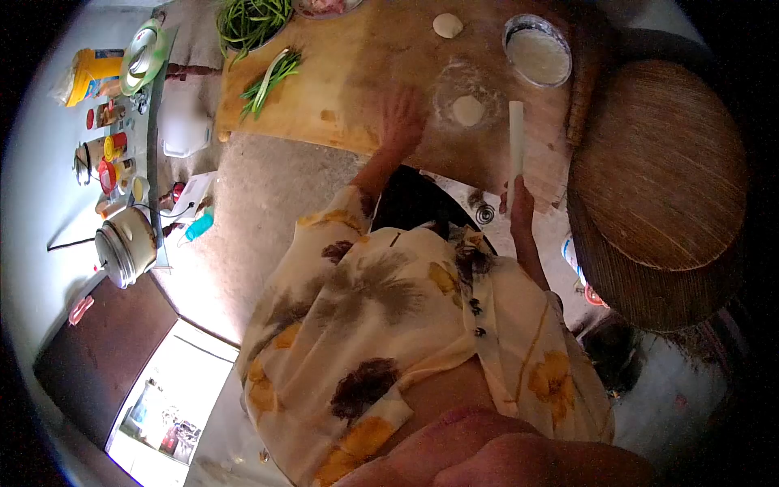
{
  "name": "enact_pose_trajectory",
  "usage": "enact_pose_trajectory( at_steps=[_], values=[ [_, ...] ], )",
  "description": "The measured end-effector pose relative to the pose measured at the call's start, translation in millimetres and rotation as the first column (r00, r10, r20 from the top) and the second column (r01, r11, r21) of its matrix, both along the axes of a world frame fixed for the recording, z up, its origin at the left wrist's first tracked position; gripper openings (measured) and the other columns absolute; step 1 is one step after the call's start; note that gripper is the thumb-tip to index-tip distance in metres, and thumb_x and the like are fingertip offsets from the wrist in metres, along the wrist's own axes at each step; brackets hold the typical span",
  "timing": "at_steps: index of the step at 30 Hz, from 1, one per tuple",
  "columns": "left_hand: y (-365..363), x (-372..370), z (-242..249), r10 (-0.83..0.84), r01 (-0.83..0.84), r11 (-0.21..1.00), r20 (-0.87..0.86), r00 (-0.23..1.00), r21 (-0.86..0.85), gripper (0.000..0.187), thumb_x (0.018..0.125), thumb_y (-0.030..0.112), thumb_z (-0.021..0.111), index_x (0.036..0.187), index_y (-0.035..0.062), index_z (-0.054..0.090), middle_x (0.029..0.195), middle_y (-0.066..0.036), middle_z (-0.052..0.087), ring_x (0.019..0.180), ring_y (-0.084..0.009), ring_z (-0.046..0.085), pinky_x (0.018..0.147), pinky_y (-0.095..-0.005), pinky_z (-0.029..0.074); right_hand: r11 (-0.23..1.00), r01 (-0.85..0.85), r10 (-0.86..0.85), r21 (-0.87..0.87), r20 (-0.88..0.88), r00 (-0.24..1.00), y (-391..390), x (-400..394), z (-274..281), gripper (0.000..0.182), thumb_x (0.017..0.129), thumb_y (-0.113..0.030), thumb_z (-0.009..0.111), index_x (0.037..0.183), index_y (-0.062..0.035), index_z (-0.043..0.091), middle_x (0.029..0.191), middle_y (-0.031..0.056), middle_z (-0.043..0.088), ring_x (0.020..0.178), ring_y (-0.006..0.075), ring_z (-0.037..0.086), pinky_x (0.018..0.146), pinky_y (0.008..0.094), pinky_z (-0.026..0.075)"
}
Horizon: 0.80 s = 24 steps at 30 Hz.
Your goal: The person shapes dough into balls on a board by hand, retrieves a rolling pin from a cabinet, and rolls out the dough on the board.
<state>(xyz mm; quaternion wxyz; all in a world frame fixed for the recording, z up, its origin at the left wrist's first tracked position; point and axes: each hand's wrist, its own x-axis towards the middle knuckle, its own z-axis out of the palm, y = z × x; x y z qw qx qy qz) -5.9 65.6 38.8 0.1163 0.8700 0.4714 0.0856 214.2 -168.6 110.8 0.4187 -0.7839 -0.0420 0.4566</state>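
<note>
On the wooden board (349, 49), my left hand (400, 120) rests near the front edge with its fingers apart and nothing in it. My right hand (518, 199) is wrapped round the lower end of a pale rolling pin (516, 138) at the board's right part. Between the two hands lies a small flattened piece of dough (468, 110) in a patch of flour. Farther back is a round dough ball (447, 26). A metal bowl of flour (538, 53) stands behind the pin.
Cut green onions (270, 83) and a bowl of green beans (253, 24) are at the board's left. A large round wooden lid (665, 166) is at the right. Jars and a pot (126, 247) stand on the far-left shelf.
</note>
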Motion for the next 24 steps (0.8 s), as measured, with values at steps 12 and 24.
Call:
enact_pose_trajectory(
  at_steps=[12,24],
  values=[
    [-92.2,-304.5,-36.0,0.731,-0.806,0.514,-0.34,0.591,-0.295,0.041,0.093,0.031,0.054,0.129,0.0111,0.05,0.122,-0.019,0.058,0.101,-0.0355,0.059,0.097,-0.0491,0.039,0.993,0.089,-0.08,0.081,-0.114,0.99,-12.8,19.0,0.6,0.051,0.095,-0.051,0.048,0.092,-0.0014,0.06,0.057,0.0032,0.052,0.041,0.0115,0.047,0.04,0.0269,0.039],
    [3.3,52.4,-12.3,-0.108,0.204,0.934,0.312,0.944,-0.293,0.023,0.091,0.019,0.052,0.105,0.007,0.066,0.111,-0.016,0.064,0.105,-0.0366,0.057,0.09,-0.0478,0.046,0.994,-0.099,0.092,0.048,0.132,0.987,-26.4,31.0,-42.1,0.052,0.095,-0.051,0.05,0.093,-0.0004,0.06,0.054,0.0032,0.05,0.039,0.0119,0.046,0.038,0.0273,0.038]
  ],
)
